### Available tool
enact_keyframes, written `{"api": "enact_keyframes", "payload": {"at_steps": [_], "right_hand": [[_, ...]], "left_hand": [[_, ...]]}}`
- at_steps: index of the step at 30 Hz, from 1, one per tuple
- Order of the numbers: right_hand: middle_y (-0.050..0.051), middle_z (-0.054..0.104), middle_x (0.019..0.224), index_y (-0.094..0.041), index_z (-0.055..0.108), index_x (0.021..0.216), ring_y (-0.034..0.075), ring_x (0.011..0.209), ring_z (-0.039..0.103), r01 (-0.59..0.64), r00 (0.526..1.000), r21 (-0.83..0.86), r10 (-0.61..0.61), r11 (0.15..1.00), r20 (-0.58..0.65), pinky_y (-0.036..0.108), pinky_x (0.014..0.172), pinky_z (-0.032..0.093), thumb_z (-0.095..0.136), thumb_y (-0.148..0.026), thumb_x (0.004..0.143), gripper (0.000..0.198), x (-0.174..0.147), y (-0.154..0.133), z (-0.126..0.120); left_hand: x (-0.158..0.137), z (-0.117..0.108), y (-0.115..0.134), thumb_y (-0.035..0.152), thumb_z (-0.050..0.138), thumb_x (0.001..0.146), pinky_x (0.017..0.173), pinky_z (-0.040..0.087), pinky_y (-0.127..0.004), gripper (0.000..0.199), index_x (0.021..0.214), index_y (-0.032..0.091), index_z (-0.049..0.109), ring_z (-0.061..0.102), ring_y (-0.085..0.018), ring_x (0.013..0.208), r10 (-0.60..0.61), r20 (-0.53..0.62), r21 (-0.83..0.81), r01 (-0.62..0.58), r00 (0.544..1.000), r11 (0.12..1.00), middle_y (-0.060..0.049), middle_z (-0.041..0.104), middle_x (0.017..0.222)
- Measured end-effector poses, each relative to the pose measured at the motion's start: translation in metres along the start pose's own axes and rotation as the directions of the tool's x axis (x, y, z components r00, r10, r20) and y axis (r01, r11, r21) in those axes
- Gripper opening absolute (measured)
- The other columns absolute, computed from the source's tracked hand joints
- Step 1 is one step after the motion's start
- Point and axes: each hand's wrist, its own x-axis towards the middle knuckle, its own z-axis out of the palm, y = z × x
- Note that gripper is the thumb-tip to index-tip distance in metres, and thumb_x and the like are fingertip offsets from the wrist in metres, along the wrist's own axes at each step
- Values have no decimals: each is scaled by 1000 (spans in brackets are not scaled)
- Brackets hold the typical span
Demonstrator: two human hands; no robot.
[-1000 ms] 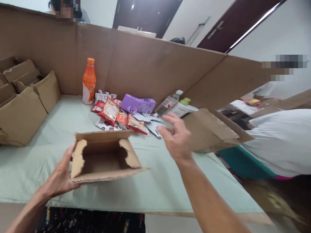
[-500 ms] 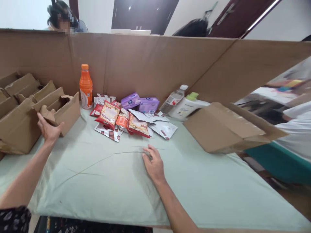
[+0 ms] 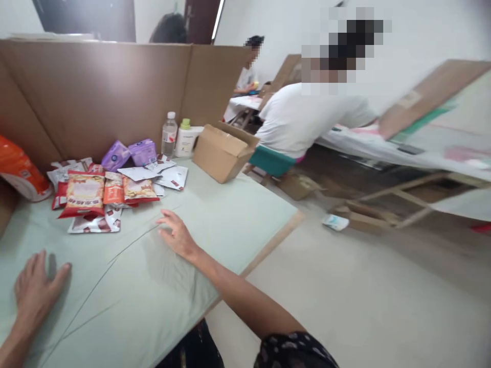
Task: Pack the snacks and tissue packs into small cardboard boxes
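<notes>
My left hand is over the green tablecloth at the lower left, fingers spread, holding nothing. My right hand hovers or rests over the cloth near the middle, its fingers loosely apart with nothing in them. Beyond the hands lies a heap of snack packets: a red and cream packet, another such packet, an orange packet and silver-white pouches. Two purple tissue packs lean behind them. At far left an orange bottle is partly cut off by the frame.
A clear water bottle, a white bottle with a green cap and a cardboard box stand at the back right. A cardboard screen closes the far side. A person in a white shirt sits at another table to the right.
The view has swung to the right. My left hand has let go of the cardboard box at the left and is now over the cloth. My right hand stays open.
</notes>
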Motion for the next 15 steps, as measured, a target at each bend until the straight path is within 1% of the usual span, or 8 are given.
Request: {"api": "enact_keyframes", "payload": {"at_steps": [2,4,5,6,8,10,12,15], "right_hand": [[14,62,148,-21,73,116,25,139,57,19,998,-28,-20,999,-63,43,117,46,64,-20,88,29,20,15,-31],[16,61,148,-19,71,118,29,141,55,13,981,-96,-31,995,-190,49,122,39,68,-19,85,33,49,36,-74],[17,60,149,-19,70,120,31,142,53,-35,959,-139,-5,990,-282,52,122,37,70,-17,83,37,67,48,-98],[18,56,153,-18,67,124,33,145,49,-120,924,-168,48,979,-378,53,123,35,72,-14,80,44,85,61,-123],[20,48,160,-16,62,132,33,147,44,-345,805,-149,210,927,-555,54,122,33,75,-12,77,56,121,86,-169],[29,42,160,-6,56,135,36,147,41,-445,726,-98,294,890,-622,60,120,29,74,-11,78,60,151,107,-203],[32,55,146,2,56,128,34,135,51,-495,687,-36,366,868,-628,60,113,34,72,-14,79,53,169,124,-223],[15,73,104,-3,66,101,23,102,64,-511,693,34,435,859,-575,46,98,45,67,-21,82,26,174,139,-229]], "left_hand": [[-9,19,-4,66,38,91,124,25,-70,77,143,12,51,34,-50,153,145,45,181,-151,988,972,-26,44,159],[-17,36,-8,62,24,95,124,28,-64,76,138,10,58,37,-45,152,254,68,314,-262,965,913,-26,48,156],[-20,43,-8,61,20,96,124,29,-62,77,137,10,59,38,-44,151,294,66,356,-297,954,886,-25,49,155],[-23,48,-8,61,18,97,123,31,-61,78,137,9,60,40,-43,150,331,63,387,-329,941,862,-25,50,154],[-26,54,-8,60,16,99,121,33,-61,79,137,7,61,43,-44,147,391,33,430,-366,920,825,-26,52,151],[-27,55,-7,58,15,101,120,34,-61,77,137,7,61,46,-44,145,434,12,454,-391,901,800,-27,53,150],[-27,55,-8,57,18,102,118,36,-60,73,138,9,61,48,-43,144,459,4,465,-408,888,785,-26,54,149],[-28,54,-11,55,23,103,117,38,-59,68,139,11,60,49,-42,144,474,2,467,-420,881,778,-25,55,150]]}}
